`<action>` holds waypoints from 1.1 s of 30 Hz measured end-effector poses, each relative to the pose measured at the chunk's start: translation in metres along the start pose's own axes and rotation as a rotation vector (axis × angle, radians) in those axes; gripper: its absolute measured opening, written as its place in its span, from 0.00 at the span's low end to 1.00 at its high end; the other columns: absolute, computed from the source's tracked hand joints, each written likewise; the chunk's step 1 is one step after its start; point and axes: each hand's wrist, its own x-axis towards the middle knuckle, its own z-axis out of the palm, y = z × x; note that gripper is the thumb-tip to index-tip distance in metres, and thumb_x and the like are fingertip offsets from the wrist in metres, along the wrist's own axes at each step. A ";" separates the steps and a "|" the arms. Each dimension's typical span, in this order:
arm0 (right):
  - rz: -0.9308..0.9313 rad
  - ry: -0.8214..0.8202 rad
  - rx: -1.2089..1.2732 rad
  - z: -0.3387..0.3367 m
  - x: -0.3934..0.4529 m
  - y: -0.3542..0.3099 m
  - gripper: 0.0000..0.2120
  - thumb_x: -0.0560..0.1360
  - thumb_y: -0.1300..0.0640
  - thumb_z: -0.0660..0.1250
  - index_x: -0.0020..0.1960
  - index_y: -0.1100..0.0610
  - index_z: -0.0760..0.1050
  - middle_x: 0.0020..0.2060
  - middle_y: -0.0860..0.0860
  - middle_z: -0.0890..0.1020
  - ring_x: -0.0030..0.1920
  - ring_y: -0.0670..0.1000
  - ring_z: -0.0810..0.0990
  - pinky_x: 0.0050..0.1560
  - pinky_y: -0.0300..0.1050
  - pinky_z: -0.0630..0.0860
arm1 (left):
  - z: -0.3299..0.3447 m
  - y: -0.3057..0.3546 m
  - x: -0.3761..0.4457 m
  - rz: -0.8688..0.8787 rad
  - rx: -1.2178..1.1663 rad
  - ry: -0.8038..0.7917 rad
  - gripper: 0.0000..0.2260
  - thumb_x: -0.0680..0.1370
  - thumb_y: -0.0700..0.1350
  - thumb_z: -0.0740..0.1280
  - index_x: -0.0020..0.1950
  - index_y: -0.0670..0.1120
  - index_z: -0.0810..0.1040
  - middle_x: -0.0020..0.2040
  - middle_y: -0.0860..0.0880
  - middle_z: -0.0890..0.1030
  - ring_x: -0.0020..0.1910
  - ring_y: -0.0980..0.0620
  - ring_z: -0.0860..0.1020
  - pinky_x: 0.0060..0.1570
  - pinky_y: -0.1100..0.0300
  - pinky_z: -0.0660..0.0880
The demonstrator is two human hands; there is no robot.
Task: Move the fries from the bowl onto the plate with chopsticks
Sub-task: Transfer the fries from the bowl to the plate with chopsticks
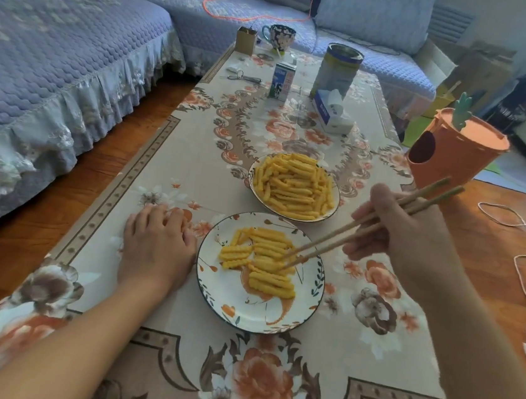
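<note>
Fingers (365, 240) of the right hand (405, 235) curl around a pair of wooden chopsticks (350, 230), gripping them partway along so the tips slant down and to the left onto a pile of crinkle-cut fries (260, 264) lying on a round, flower-patterned plate (239, 311). Whether the tips pinch a fry or only touch the pile cannot be told. Just beyond the plate, farther from the person, sits a shallow bowl (252, 178) heaped with more fries (292, 186). The left hand (156, 243) rests palm down on the surface (174, 163) just left of the plate, its fingers relaxed and holding nothing. A floral cloth covers the surface. Toward its far end stand a small milk carton (281, 80), a tall tin can (337, 68), a tissue box (330, 110), a patterned mug (278, 37) and a small brown box (246, 40). An orange carrot-shaped container (454, 149) stands at the right edge. A blue quilted sofa (58, 54) runs along the left and back.
</note>
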 end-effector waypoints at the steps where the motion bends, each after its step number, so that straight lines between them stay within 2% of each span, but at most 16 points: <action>1: 0.025 -0.026 -0.023 0.003 -0.013 0.004 0.21 0.84 0.52 0.61 0.42 0.69 0.77 0.27 0.62 0.81 0.28 0.63 0.83 0.29 0.53 0.83 | 0.000 0.000 -0.001 0.002 0.000 0.001 0.19 0.82 0.51 0.59 0.70 0.46 0.75 0.73 0.39 0.73 0.75 0.39 0.66 0.77 0.41 0.59; 6: 0.032 0.056 0.009 0.014 -0.053 0.038 0.19 0.76 0.48 0.65 0.42 0.65 0.78 0.27 0.63 0.81 0.27 0.61 0.83 0.27 0.48 0.81 | 0.000 0.000 -0.002 0.003 -0.007 0.004 0.19 0.82 0.50 0.59 0.70 0.46 0.75 0.73 0.39 0.72 0.75 0.38 0.66 0.76 0.40 0.59; 12: -0.068 0.192 0.060 0.011 -0.076 0.045 0.15 0.75 0.53 0.67 0.42 0.66 0.78 0.26 0.60 0.82 0.25 0.57 0.83 0.27 0.43 0.80 | -0.001 0.000 -0.002 0.000 -0.006 0.001 0.19 0.82 0.51 0.58 0.71 0.46 0.75 0.73 0.39 0.72 0.75 0.39 0.65 0.77 0.41 0.58; 21: -0.034 0.169 0.038 0.015 -0.072 0.052 0.16 0.75 0.51 0.68 0.41 0.65 0.79 0.27 0.61 0.81 0.26 0.61 0.83 0.27 0.48 0.81 | 0.002 -0.002 -0.001 0.019 0.005 0.004 0.17 0.81 0.50 0.61 0.68 0.45 0.76 0.70 0.38 0.75 0.72 0.37 0.68 0.74 0.39 0.62; 27: -0.023 0.207 0.105 0.004 -0.066 0.043 0.16 0.75 0.53 0.66 0.41 0.67 0.77 0.26 0.62 0.80 0.24 0.58 0.81 0.25 0.42 0.79 | 0.004 -0.003 -0.001 0.021 0.011 0.000 0.18 0.81 0.50 0.61 0.69 0.45 0.75 0.70 0.38 0.75 0.72 0.37 0.68 0.74 0.39 0.62; 29: -0.058 0.266 0.142 -0.005 -0.049 0.034 0.16 0.75 0.51 0.65 0.42 0.65 0.78 0.27 0.60 0.81 0.25 0.58 0.82 0.27 0.44 0.81 | 0.004 -0.003 -0.001 0.023 0.010 0.005 0.18 0.81 0.49 0.61 0.69 0.45 0.75 0.70 0.38 0.75 0.72 0.37 0.68 0.74 0.39 0.62; 33: -0.149 0.351 0.094 -0.014 0.018 0.033 0.16 0.80 0.47 0.64 0.45 0.59 0.81 0.32 0.55 0.84 0.32 0.57 0.85 0.38 0.49 0.85 | 0.005 -0.003 -0.001 0.020 0.023 0.005 0.18 0.81 0.50 0.60 0.70 0.46 0.75 0.70 0.38 0.75 0.73 0.38 0.68 0.74 0.39 0.62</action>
